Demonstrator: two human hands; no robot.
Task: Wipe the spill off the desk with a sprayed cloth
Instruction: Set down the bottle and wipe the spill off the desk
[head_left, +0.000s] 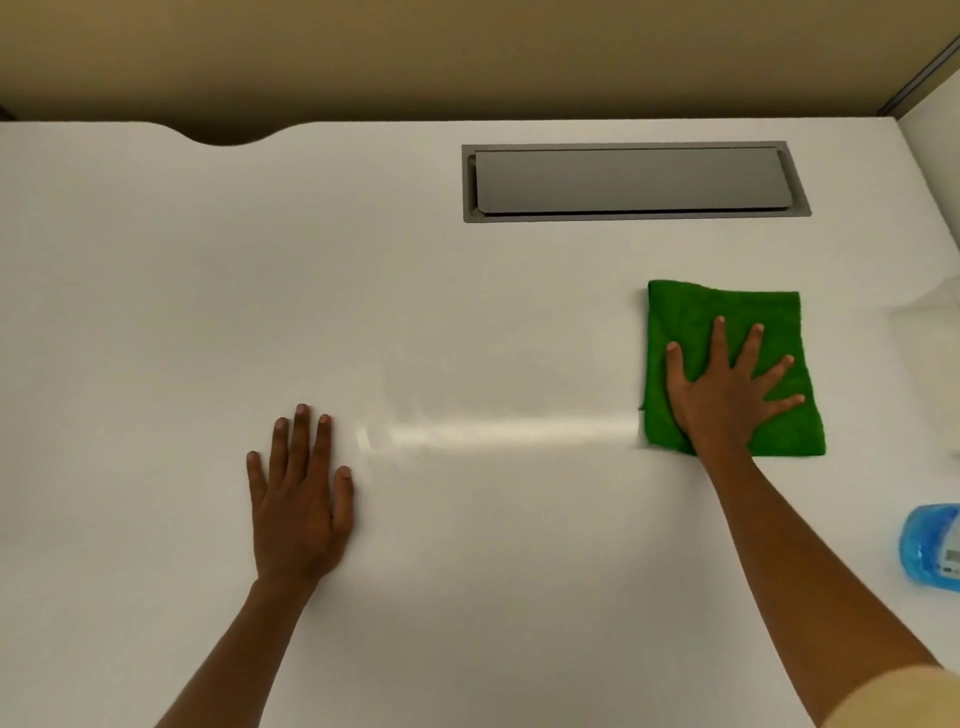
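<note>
Two hands lie flat on the white desk (156, 312): left hand (301, 499) empty at lower centre, right hand (727, 389) with fingers spread, pressing the folded green microfibre cloth (727, 312) at right.

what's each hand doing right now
Left hand: open, flat on the desk, holding nothing.
Right hand: open, fingers spread, pressing the green cloth.

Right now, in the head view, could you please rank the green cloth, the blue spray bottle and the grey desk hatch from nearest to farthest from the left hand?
From the left hand:
1. Green cloth, to its right, under the right hand.
2. Grey desk hatch, at the far right.
3. Blue spray bottle, at the right edge.
</note>
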